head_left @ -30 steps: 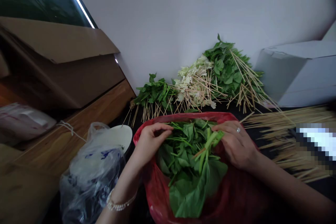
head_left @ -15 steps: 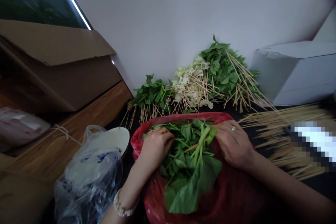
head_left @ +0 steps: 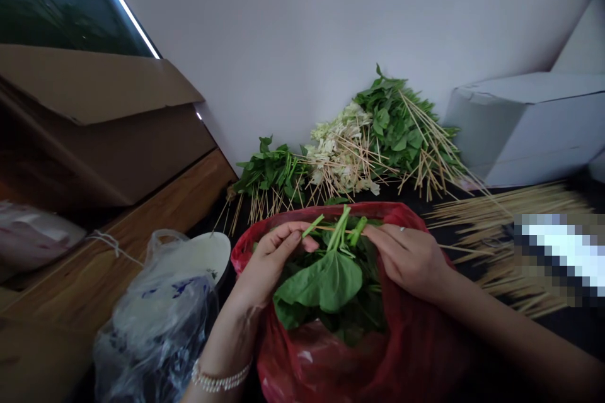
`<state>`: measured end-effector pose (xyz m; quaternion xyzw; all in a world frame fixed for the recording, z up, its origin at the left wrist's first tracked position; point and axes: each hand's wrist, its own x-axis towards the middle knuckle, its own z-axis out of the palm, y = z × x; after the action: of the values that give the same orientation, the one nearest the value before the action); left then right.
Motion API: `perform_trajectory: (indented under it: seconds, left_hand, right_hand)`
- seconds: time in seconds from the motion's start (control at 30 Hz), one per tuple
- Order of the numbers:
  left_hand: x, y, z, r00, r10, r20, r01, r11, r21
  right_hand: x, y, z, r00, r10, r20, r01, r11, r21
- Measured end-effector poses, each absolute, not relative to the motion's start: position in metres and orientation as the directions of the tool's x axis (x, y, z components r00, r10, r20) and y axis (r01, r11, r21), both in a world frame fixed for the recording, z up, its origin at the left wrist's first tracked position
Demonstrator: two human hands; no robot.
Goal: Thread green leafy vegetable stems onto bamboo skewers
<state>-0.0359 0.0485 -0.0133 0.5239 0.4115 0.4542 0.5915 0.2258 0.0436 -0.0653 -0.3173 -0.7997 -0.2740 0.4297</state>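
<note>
A red plastic bag (head_left: 331, 359) stands open before me with leafy greens (head_left: 326, 283) inside. Over its mouth, my left hand (head_left: 278, 258) pinches a short green stem (head_left: 313, 225) between thumb and fingers. My right hand (head_left: 409, 258), a ring on one finger, is closed on a thin wooden skewer (head_left: 326, 227) that runs left toward that stem. Green stems cross the skewer between the hands, and a broad leaf (head_left: 331, 280) hangs below them.
Skewered greens (head_left: 271, 170) and pale cabbage (head_left: 343, 145) lie along the wall. Loose skewers (head_left: 510, 220) and a blurred-out bright object (head_left: 567, 252) are at right, near a white box (head_left: 543, 126). At left are a cardboard box (head_left: 108, 151), a white bowl (head_left: 217, 252) and a clear bag (head_left: 155, 321).
My left hand has come up out of the greens and now pinches a stem near the skewer's left end. The broad leaf has shifted up and left.
</note>
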Motion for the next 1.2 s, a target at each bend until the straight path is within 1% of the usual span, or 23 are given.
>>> perform_trajectory:
  seconds: [0.23,0.43,0.53,0.77,1.0,1.2]
  left_hand:
    - [-0.031,0.047,-0.013,0.250,0.968,-0.038,-0.110,0.068,0.992]
    - [-0.029,0.056,-0.021,0.143,0.990,-0.004,-0.144,0.025,0.989]
    - [-0.029,0.059,-0.023,0.080,0.997,-0.017,-0.171,0.031,0.985]
    - [-0.028,0.059,-0.023,0.018,0.999,-0.035,-0.199,0.038,0.979]
    - [-0.028,0.058,-0.023,-0.007,0.999,-0.046,-0.191,0.044,0.981]
    - [-0.028,0.057,-0.022,0.010,0.999,-0.037,-0.188,0.038,0.981]
  right_hand:
    - [0.225,0.044,-0.066,-0.430,0.283,0.857,0.741,0.654,0.156]
    - [0.225,0.043,-0.067,-0.432,0.286,0.855,0.742,0.651,0.157]
    - [0.225,0.043,-0.066,-0.433,0.285,0.855,0.738,0.657,0.155]
    - [0.224,0.043,-0.066,-0.434,0.290,0.853,0.737,0.659,0.151]
    - [0.224,0.043,-0.068,-0.433,0.299,0.851,0.738,0.659,0.145]
    - [0.225,0.043,-0.069,-0.438,0.299,0.848,0.739,0.656,0.151]
